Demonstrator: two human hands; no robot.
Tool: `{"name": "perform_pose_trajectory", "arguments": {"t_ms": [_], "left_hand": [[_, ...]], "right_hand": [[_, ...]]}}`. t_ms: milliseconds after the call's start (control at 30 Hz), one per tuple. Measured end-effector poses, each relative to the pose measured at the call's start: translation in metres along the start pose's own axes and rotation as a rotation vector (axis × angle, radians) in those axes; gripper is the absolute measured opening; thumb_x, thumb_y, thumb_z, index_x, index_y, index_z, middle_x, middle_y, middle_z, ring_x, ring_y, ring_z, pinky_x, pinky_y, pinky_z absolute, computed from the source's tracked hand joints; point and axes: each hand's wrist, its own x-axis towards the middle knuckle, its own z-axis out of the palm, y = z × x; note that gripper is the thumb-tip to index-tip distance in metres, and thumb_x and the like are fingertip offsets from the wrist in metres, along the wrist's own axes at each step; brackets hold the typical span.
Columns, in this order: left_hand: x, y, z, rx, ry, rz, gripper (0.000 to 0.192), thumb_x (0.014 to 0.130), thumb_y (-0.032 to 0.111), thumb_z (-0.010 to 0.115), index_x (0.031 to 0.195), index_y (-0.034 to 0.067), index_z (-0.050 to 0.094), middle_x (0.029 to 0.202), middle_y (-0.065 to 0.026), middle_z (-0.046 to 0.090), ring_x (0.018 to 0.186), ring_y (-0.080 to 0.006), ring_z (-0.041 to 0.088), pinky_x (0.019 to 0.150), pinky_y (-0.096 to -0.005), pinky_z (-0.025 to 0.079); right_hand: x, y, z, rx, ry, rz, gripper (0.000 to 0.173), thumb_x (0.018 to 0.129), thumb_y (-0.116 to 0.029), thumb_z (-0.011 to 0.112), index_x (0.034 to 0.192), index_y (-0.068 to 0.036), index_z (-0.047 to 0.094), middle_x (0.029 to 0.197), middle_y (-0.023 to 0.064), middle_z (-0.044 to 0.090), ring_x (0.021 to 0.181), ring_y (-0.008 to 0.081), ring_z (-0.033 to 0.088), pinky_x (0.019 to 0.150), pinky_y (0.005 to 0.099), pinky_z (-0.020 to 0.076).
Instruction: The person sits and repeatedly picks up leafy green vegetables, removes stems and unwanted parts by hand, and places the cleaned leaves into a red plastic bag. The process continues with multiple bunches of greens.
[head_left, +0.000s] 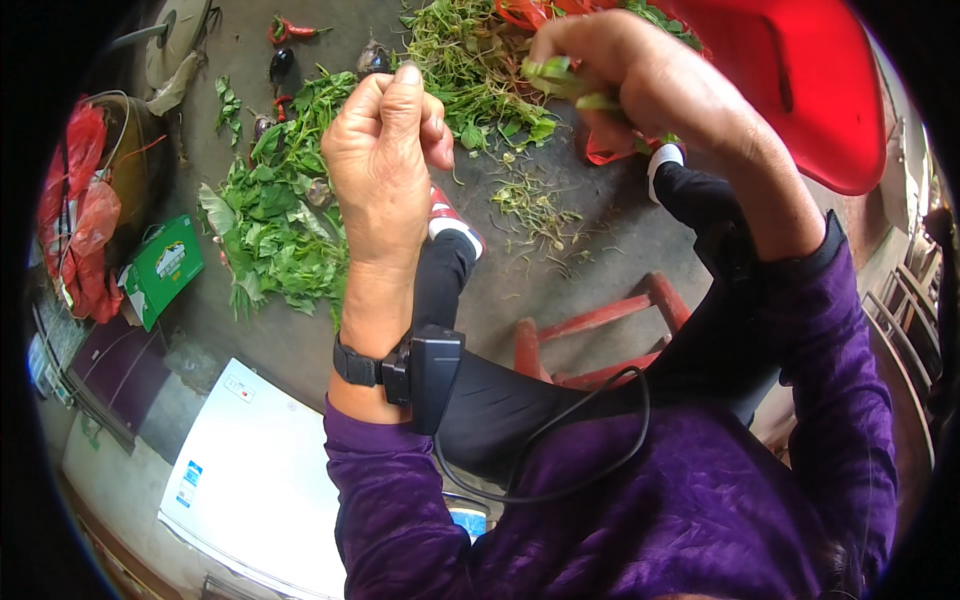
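My left hand (390, 142) is raised with curled fingers, the thumb tip against the index finger; whether something small is pinched there cannot be made out. It is above a pile of leafy greens (277, 225) on the concrete floor. My right hand (607, 75), slightly blurred, holds pale green stems (551, 75) near a second heap of greens with long stems (480, 67). Between my feet lies a scatter of thin stem scraps (536, 202).
Eggplants (281, 66) and red peppers (292, 30) lie at the upper left. A red plastic basin (810, 82) is at the upper right, a red wooden stool (592, 322) below me. A green box (161, 266) and red plastic bags (82, 217) are left, above a white appliance (255, 480).
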Motion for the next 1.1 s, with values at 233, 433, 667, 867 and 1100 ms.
{"name": "perform_pose_trajectory", "arguments": {"t_ms": [233, 433, 667, 867, 1100], "left_hand": [[0.01, -0.075, -0.022, 0.777, -0.294, 0.017, 0.03, 0.086, 0.012, 0.055, 0.113, -0.001, 0.053, 0.096, -0.0097, 0.059, 0.07, -0.0111, 0.058, 0.064, -0.0221, 0.047], [0.045, -0.18, -0.061, 0.89, -0.561, -0.486, 0.031, 0.076, 0.013, 0.053, 0.101, -0.002, 0.061, 0.083, -0.0193, 0.064, 0.069, -0.0226, 0.064, 0.068, -0.0333, 0.05], [0.122, -0.275, -0.066, 1.188, -0.261, -0.123, 0.03, 0.078, 0.017, 0.055, 0.106, 0.007, 0.061, 0.113, -0.0141, 0.057, 0.104, -0.031, 0.055, 0.087, -0.0384, 0.045], [0.11, -0.276, -0.033, 1.555, -0.274, -0.386, 0.04, 0.079, 0.025, 0.061, 0.115, 0.009, 0.053, 0.108, -0.0151, 0.06, 0.099, -0.0324, 0.058, 0.084, -0.0425, 0.046], [0.106, -0.184, -0.05, 1.246, -0.441, -0.35, 0.037, 0.079, 0.034, 0.06, 0.096, 0.002, 0.065, 0.092, -0.0169, 0.066, 0.086, -0.027, 0.063, 0.076, -0.0376, 0.047]], "right_hand": [[-0.005, -0.005, -0.049, 0.364, 0.118, -0.092, 0.02, 0.062, 0.004, 0.042, 0.075, 0.001, 0.057, 0.049, 0.0067, 0.049, 0.039, 0.0095, 0.043, 0.034, 0.0207, 0.0246], [-0.011, 0.009, -0.071, 0.468, 0.108, -0.321, 0.015, 0.062, 0.001, 0.039, 0.051, -0.01, 0.041, 0.05, 0.0109, 0.054, 0.039, 0.0099, 0.044, 0.034, 0.0213, 0.0252], [-0.024, 0.016, -0.077, 0.509, 0.26, -0.172, 0.017, 0.065, -0.002, 0.037, 0.051, -0.01, 0.038, 0.055, 0.0125, 0.059, 0.043, 0.0107, 0.046, 0.037, 0.0211, 0.0281], [-0.028, 0.01, -0.086, 0.598, 0.141, -0.054, 0.012, 0.055, 0.004, 0.038, 0.051, -0.004, 0.047, 0.056, 0.0114, 0.058, 0.045, 0.0087, 0.042, 0.04, 0.0206, 0.0276], [-0.029, -0.002, -0.075, 0.437, 0.164, -0.119, 0.026, 0.077, -0.008, 0.044, 0.052, -0.007, 0.051, 0.049, 0.0004, 0.05, 0.036, 0.006, 0.035, 0.032, 0.0225, 0.0256]]}}
